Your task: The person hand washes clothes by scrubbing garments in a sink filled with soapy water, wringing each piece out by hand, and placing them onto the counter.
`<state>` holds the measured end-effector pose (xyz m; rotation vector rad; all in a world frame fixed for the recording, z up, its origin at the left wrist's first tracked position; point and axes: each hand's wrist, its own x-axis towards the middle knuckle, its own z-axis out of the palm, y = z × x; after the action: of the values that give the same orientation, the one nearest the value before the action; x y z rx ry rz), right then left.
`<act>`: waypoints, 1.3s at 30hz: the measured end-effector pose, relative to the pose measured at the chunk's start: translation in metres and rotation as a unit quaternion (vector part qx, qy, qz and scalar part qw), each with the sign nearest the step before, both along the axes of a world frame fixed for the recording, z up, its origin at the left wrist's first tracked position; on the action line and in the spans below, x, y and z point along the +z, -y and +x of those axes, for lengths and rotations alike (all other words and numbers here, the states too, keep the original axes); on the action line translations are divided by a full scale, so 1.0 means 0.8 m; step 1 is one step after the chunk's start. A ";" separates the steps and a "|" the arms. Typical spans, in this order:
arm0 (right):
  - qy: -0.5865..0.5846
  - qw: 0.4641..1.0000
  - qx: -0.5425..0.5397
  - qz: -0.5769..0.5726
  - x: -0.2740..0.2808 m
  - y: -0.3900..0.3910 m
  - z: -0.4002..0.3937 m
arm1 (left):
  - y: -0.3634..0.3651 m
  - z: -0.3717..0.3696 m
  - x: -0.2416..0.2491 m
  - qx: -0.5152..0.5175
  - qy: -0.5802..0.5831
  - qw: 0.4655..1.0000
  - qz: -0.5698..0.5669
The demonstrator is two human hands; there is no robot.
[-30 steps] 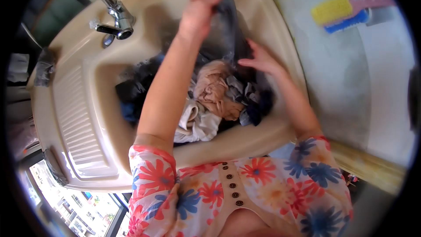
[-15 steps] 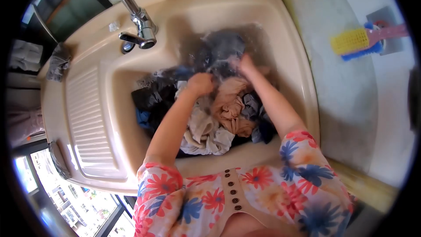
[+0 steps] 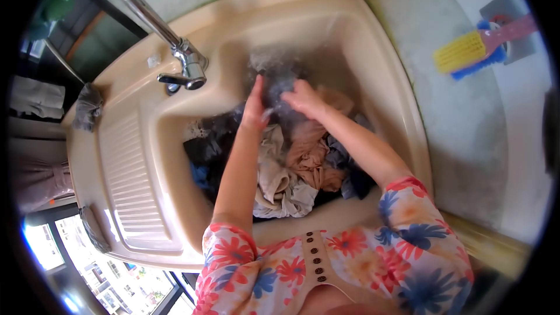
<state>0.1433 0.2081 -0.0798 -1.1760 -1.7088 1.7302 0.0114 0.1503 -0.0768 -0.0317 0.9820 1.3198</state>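
Observation:
A dark grey garment [image 3: 279,86] lies in the splashing water at the back of the beige sink [image 3: 382,111], blurred by motion. At its left side is my left hand [image 3: 255,107], fingers stretched out toward the back wall. My right hand [image 3: 304,100] is on the garment's right side, with its fingers bent in on the wet fabric. Just below my hands are a cream cloth [image 3: 274,178] and a peach cloth [image 3: 311,160]. Black clothes [image 3: 211,144] fill the left of the basin, and a dark grey piece [image 3: 338,154] sits under my right forearm.
A chrome faucet [image 3: 189,64] stands at the back left of the basin. The ribbed drainboard [image 3: 131,181] extends to the left, with grey cloths [image 3: 88,108] along its outer edge. On the right wall hangs a yellow-and-blue brush [image 3: 466,52] with a pink handle.
My left hand has moved toward the back and its fingers have straightened. My right hand has shifted slightly left and nearer. The dark garment sits lower between them in churned water.

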 end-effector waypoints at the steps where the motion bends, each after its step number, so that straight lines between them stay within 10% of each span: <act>1: -0.004 0.990 0.012 0.140 -0.016 0.009 -0.012 | -0.001 0.002 -0.010 0.009 0.054 0.998 -0.011; 3: -0.035 0.983 0.061 0.167 0.061 0.046 -0.021 | -0.013 -0.011 -0.113 -0.059 0.239 0.906 0.344; 4: -0.064 0.981 0.060 0.171 0.072 0.045 -0.020 | -0.028 -0.012 -0.155 -0.039 0.078 0.929 0.360; 7: -0.180 0.983 0.042 0.013 0.121 0.017 -0.001 | -0.043 -0.011 -0.201 -0.032 -0.370 0.878 0.302; 11: -0.266 0.964 0.019 -0.010 0.208 0.002 0.018 | -0.003 -0.012 -0.119 -0.242 -0.730 0.637 0.057; 15: -0.277 0.959 0.058 0.004 0.264 -0.029 0.015 | 0.027 -0.007 -0.042 -0.518 -0.657 0.546 0.040; 21: -0.045 0.968 0.228 0.092 0.243 -0.065 0.001 | 0.046 -0.003 0.000 -0.615 -0.656 0.420 0.126; 24: 0.196 0.921 0.318 0.113 0.189 -0.080 -0.007 | 0.031 -0.030 0.035 -0.467 -0.664 0.578 0.083; 26: 0.235 0.891 0.373 0.106 0.120 -0.090 -0.012 | 0.010 -0.044 0.023 -0.167 -0.729 0.652 0.126; 29: 0.177 0.907 0.381 0.001 0.083 -0.100 -0.010 | -0.028 -0.028 -0.021 -0.151 -0.608 0.730 0.273; 33: 0.174 0.950 0.260 -0.023 0.062 -0.140 0.033 | -0.043 -0.016 -0.017 -0.222 -0.431 0.871 0.080; 34: 0.172 0.970 0.170 -0.015 0.050 -0.143 0.050 | -0.042 -0.018 -0.024 -0.097 -0.311 0.942 0.079; 39: 0.232 0.952 0.060 0.191 -0.049 -0.075 0.070 | -0.040 -0.009 -0.046 0.016 -0.304 0.948 0.090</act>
<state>0.1993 0.2682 -0.1187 -1.3835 -2.3046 1.1523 0.0045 0.1825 -0.1132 0.5311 1.3721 1.4778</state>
